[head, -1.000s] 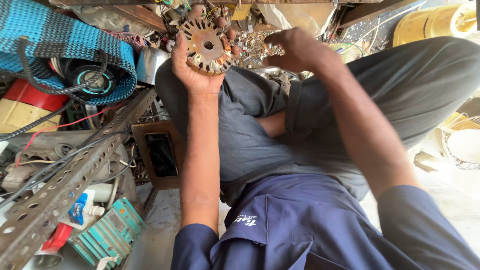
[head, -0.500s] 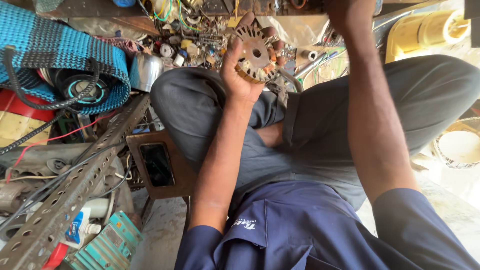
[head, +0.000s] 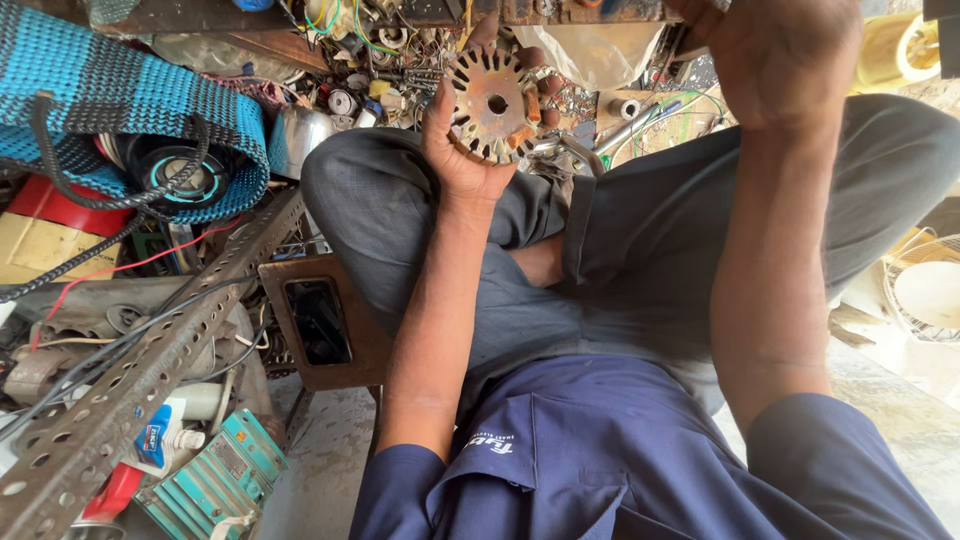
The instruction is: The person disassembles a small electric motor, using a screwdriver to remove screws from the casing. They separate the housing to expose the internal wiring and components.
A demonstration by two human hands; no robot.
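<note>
- Your left hand (head: 462, 150) is raised in front of your crossed legs, palm up, fingers curled round the rim of a rusty slotted stator disc (head: 492, 105); it is gripped, not resting loose.
- The disc stands nearly upright, its flat face toward you, centre hole and ring of radial slots showing. Reddish traces sit on the lower right teeth; I cannot tell whether they are winding or insulation.
- Your right hand (head: 775, 55) is up near the top edge of the view, beyond your right knee, seen from the back. The fingers are cut off by the frame, so I cannot tell whether it holds anything. It is well apart from the disc.
- Beyond the disc, the floor carries a clutter of small parts and green and yellow wires (head: 350, 30).
- To your left: a blue woven bag (head: 120, 100), a perforated metal angle bar (head: 150, 370), a brown metal frame (head: 320, 320) just beside your left knee.
- Step in hand, as I judge it: you are holding the disc up for inspection.
- The next move calls for a steady rim grip and turning the disc to check the slots all round; mind the thin teeth.
</note>
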